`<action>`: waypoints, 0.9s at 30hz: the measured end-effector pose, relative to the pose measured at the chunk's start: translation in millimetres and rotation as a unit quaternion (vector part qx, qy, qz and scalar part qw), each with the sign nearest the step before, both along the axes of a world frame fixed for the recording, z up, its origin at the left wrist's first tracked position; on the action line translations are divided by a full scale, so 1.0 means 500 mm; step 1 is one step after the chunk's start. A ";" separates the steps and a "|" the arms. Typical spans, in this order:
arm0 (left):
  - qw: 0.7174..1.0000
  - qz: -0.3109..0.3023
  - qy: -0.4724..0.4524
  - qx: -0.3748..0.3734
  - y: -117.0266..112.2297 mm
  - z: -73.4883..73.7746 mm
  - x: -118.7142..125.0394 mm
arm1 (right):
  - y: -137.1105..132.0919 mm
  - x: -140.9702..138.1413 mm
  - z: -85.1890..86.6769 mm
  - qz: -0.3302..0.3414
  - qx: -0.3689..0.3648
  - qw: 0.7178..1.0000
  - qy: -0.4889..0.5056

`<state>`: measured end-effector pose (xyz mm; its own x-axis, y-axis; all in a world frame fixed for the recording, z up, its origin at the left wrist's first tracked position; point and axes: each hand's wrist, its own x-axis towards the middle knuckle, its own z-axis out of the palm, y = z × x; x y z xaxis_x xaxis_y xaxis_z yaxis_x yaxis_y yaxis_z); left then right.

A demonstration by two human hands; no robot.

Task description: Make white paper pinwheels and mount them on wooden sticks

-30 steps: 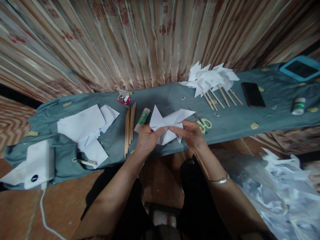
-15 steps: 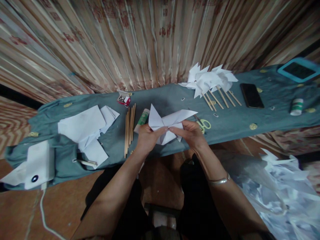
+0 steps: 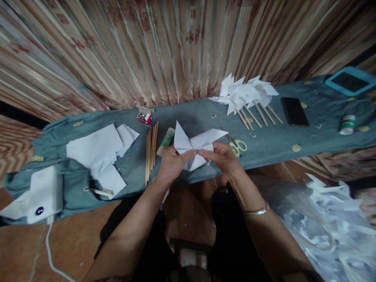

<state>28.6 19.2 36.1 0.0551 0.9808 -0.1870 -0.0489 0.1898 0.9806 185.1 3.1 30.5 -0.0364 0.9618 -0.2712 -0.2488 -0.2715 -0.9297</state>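
Note:
A white paper pinwheel (image 3: 196, 144) with folded points is held over the front edge of the blue-grey cloth (image 3: 202, 113). My left hand (image 3: 172, 162) pinches it from the left, fingers closed at its centre. My right hand (image 3: 225, 156) grips it from the right, thumb and fingers pressed on the same centre. A green-and-white glue stick (image 3: 166, 141) lies just behind my left hand, and several wooden sticks (image 3: 151, 150) lie left of that. Yellow-handled scissors (image 3: 238, 146) rest beside my right hand.
Finished paper pinwheels on sticks (image 3: 245, 96) lie at the back right, near a black phone (image 3: 294, 112), a tablet in a blue case (image 3: 351, 80) and a white-green tube (image 3: 347, 124). White paper sheets (image 3: 95, 150) and a small box of pins (image 3: 144, 116) lie left. Paper scraps (image 3: 331, 219) cover the floor right.
Both hands stay pinched on the pinwheel's centre with only small finger shifts. The view has drifted slightly.

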 end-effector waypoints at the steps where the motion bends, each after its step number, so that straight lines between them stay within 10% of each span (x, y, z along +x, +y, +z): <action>1: 1.000 0.000 -0.004 0.001 -0.001 0.001 0.000 | 0.000 0.001 0.002 0.008 -0.005 1.000 0.005; 27: 0.995 -0.010 -0.101 -0.014 -0.024 -0.011 -0.004 | -0.011 -0.003 0.000 0.036 -0.039 0.998 0.046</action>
<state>26.7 7.0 30.8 0.1138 0.9738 -0.1970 -0.2398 0.2193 0.9457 183.7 -2.3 30.4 -0.1322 0.9323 -0.3366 -0.3101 -0.3614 -0.8793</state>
